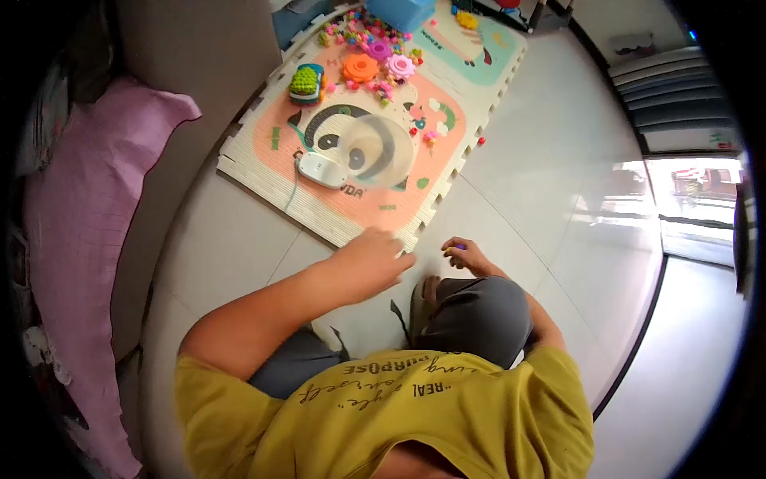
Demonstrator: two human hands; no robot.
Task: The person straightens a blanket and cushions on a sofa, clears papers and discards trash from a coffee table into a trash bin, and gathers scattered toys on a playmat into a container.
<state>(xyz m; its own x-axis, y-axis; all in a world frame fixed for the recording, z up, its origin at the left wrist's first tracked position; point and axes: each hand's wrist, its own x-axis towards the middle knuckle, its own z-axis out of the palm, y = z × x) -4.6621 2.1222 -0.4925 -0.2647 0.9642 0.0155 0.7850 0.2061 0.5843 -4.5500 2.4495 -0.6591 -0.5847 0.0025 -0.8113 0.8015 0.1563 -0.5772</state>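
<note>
My left hand (369, 265) is over the near edge of the play mat (275, 203), smeared by motion, so I cannot tell what its fingers hold. Beside my right knee, my right hand (472, 259) has its fingers closed on a small purple-and-yellow piece (457, 248), too small to name. Beyond my hands, a clear round bowl (375, 152) lies on the mat's panda picture. Touching or close to the bowl's left side is a white rounded device (321, 170) with a cable (294, 191).
Farther up the mat are a toy car (307, 84) with a green top, orange (360, 68) and pink (400, 67) flower-shaped pieces, scattered colourful beads (363, 36) and a blue bin (399, 11). One red bead (482, 140) lies on the tiles. Pink cloth (96, 199) hangs at left.
</note>
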